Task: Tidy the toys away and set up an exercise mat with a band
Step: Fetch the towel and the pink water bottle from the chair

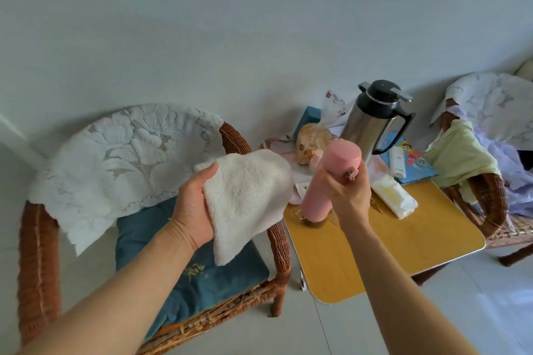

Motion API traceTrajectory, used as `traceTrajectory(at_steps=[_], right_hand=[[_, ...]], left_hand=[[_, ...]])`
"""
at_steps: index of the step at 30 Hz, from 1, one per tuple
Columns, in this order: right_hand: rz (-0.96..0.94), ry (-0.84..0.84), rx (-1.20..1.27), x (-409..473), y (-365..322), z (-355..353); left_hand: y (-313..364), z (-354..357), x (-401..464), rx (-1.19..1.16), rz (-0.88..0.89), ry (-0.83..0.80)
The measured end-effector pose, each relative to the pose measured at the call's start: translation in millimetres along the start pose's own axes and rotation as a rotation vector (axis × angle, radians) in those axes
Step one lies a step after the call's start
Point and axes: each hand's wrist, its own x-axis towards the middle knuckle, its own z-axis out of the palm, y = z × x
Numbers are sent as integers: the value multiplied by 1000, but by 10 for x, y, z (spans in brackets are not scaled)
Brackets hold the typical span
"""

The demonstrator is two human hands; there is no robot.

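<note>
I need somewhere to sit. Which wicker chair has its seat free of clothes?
The left wicker chair, showing a bare blue cushion; the right chair is piled with clothes.

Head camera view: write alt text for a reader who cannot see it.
A person's left hand holds a white fluffy towel while the right hand grips a pink bottle above a yellow table. A steel thermos jug stands on the cluttered table, between two wicker chairs.

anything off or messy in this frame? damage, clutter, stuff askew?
No spill visible. The wicker chair is fraying, with loose strands along its seat front. The yellow table is cluttered at its far end around the steel flask. The left hand holds a white towel; the right hand grips a pink bottle.
</note>
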Motion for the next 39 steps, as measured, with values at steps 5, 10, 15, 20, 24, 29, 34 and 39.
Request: traceTrajectory(at_steps=[5, 10, 15, 20, 24, 29, 34, 39], right_hand=[[-140, -124, 53, 32, -578, 481], [-193, -281, 122, -183, -985, 1070], [-230, -461, 144, -690, -1369, 1749], [-276, -660, 209, -1471, -1659, 2373], [-300, -798, 236, -2330, -1845, 2848], [-319, -966, 272, -3422, -1999, 3327], [-338, -1158, 264, -4659, -2139, 3796], [-288, -1311, 291, -5539, -2235, 4116]], left_hand=[[416, -233, -242, -74, 160, 54], [808, -567, -671, -133, 302, 152], [1140, -1090, -1333, -182, 453, 310], [1263, -1711, -2133, -229, 582, 355], [1314, -2274, -2978, -291, 668, 414], [1338, -2849, -4025, -303, 760, 551], [1225, -3456, -5154, -390, 893, 726], [1018, -3779, -5963, -436, 981, 900]])
